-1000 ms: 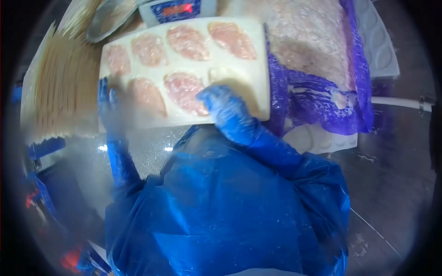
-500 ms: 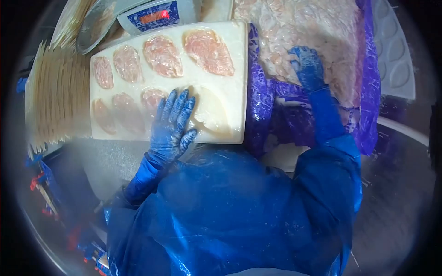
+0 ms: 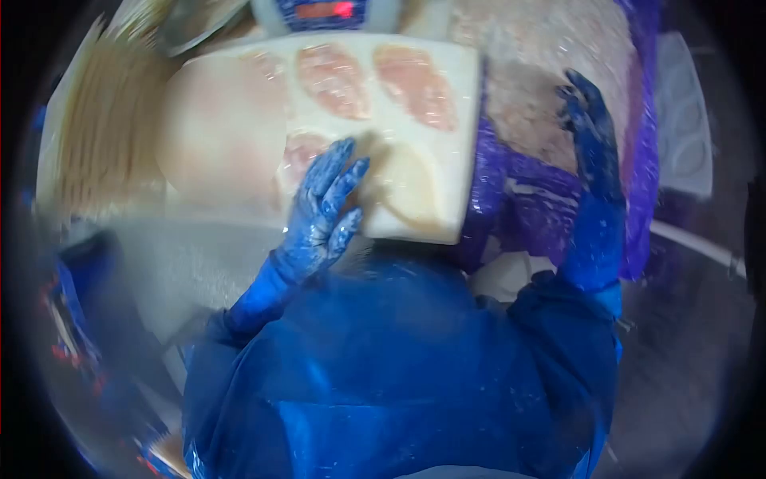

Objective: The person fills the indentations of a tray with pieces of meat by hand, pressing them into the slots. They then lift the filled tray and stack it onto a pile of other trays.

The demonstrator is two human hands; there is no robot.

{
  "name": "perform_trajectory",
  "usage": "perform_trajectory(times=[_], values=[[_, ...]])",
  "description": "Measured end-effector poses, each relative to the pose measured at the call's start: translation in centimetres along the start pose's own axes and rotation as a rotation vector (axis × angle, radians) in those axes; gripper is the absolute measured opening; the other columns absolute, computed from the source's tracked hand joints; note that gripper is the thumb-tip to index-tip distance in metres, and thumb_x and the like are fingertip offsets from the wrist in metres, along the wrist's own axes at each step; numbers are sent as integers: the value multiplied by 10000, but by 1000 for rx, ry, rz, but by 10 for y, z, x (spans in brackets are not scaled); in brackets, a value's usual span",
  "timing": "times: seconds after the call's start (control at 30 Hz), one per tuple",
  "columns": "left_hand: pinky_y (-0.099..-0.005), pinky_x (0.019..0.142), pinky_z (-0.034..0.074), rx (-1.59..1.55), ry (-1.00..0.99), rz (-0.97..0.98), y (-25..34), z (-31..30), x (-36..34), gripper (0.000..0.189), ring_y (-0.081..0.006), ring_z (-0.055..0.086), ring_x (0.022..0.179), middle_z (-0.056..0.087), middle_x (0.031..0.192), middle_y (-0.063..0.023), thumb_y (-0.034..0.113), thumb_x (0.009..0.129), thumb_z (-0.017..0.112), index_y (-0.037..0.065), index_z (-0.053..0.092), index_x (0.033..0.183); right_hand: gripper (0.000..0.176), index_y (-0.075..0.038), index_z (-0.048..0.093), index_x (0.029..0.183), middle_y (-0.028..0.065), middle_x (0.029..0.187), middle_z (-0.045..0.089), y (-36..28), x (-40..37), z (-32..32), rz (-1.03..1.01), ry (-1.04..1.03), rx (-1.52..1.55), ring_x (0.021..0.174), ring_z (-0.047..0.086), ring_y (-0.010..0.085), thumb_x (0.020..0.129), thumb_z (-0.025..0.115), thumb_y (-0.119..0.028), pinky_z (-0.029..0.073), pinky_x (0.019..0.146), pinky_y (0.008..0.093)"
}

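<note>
A white moulded tray [image 3: 415,152] holds several pieces of pale pink meat [image 3: 333,81] in its hollows; the hollow at its lower right holds no meat. My left hand [image 3: 323,209], in a blue glove, is over the tray's lower middle beside one piece, fingers apart, holding nothing. On the right, my gloved right hand [image 3: 589,128] is above a large mass of raw meat [image 3: 519,88] lined with purple plastic [image 3: 531,188]. Its fingers are spread and slightly curled, with nothing seen between them. The tray's left part is blurred.
A scale with a red display [image 3: 327,12] stands behind the tray. Bundled wooden sticks [image 3: 112,128] lie at the left, near a metal scoop or pan [image 3: 195,24]. Another white moulded tray [image 3: 685,120] is at the far right. A white pipe [image 3: 694,246] runs at the right.
The view has shifted, with the tray now further right. My right hand has lifted off the meat mass, moved right and opened. My left hand has turned slightly and stays by the tray.
</note>
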State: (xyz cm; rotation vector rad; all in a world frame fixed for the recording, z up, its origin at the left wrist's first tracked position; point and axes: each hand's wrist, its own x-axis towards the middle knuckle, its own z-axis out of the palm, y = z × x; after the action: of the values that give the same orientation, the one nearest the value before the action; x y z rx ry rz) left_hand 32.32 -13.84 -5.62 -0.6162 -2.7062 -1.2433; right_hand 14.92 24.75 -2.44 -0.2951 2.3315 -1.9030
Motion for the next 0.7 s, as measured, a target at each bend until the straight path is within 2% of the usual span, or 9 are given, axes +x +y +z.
perform_trajectory(times=[0.1, 0.23, 0.3, 0.37, 0.5, 0.53, 0.57, 0.63, 0.7], values=[[-553, 1193, 244, 98, 64, 7, -5, -17, -25, 554, -395, 355, 1459, 379, 1573, -203, 185, 951, 540, 92, 468, 1492, 447, -39, 497, 1453, 84, 1248, 636, -19, -5, 60, 22, 58, -208, 969, 583, 133, 1010, 527, -94, 472, 889, 263], [-545, 1192, 254, 72, 16, -63, -12, -47, -69, 524, -384, 358, 1457, 405, 1555, -198, 202, 965, 542, 85, 486, 1473, 473, -1, 509, 1421, 79, 1348, 584, 23, -7, 124, 88, -199, 195, 991, 570, 127, 971, 579, -129, 460, 913, 265], [-539, 1184, 272, 86, 117, -90, -10, -52, -84, 477, -388, 389, 1438, 449, 1525, -193, 208, 979, 529, 78, 528, 1438, 482, 8, 512, 1413, 78, 1373, 571, 22, 0, 132, 104, -262, 272, 996, 567, 126, 961, 592, -138, 456, 920, 265], [-529, 1199, 239, 57, 229, -140, -23, -62, -109, 430, -396, 371, 1445, 444, 1526, -205, 248, 1030, 474, 48, 555, 1402, 342, 3, 596, 1334, 88, 1224, 635, 7, 2, 162, 53, -208, 291, 1016, 612, 142, 1003, 515, -26, 483, 885, 249], [-486, 1164, 324, -8, 354, -261, -28, -77, -135, 363, -377, 403, 1421, 471, 1496, -205, 186, 1038, 480, 52, 608, 1350, 359, -5, 616, 1297, 72, 1264, 642, -71, 11, 238, 76, -232, 212, 1073, 593, 142, 945, 586, -66, 475, 925, 269], [-496, 1131, 365, -11, 466, -272, -28, -77, -135, 342, -384, 503, 1335, 551, 1423, -195, 166, 975, 551, 61, 674, 1276, 358, -28, 618, 1305, 71, 1264, 644, -82, 22, 256, -298, -222, -56, 1086, 595, 144, 951, 584, -74, 486, 918, 272], [-496, 1131, 365, -7, 479, -280, -33, -81, -140, 342, -384, 503, 1335, 551, 1423, -195, 166, 975, 551, 61, 674, 1276, 358, -51, 621, 1312, 70, 1265, 646, -91, 30, 284, -671, -198, -330, 1099, 596, 147, 957, 583, -82, 497, 910, 276], [-488, 1128, 369, 7, 563, -281, -43, -88, -151, 342, -385, 504, 1334, 548, 1426, -196, 156, 977, 550, 66, 665, 1286, 373, -92, 618, 1331, 96, 1268, 651, -108, 28, 355, -436, -213, 38, 1108, 611, 182, 959, 598, -108, 527, 892, 292], [-483, 1127, 372, 10, 568, -270, -54, -98, -161, 347, -388, 498, 1337, 546, 1430, -191, 142, 978, 547, 69, 653, 1300, 465, -66, 546, 1403, 158, 1366, 591, -101, 13, 418, -330, -504, -55, 1232, 567, 261, 946, 600, -127, 483, 1023, 359]])
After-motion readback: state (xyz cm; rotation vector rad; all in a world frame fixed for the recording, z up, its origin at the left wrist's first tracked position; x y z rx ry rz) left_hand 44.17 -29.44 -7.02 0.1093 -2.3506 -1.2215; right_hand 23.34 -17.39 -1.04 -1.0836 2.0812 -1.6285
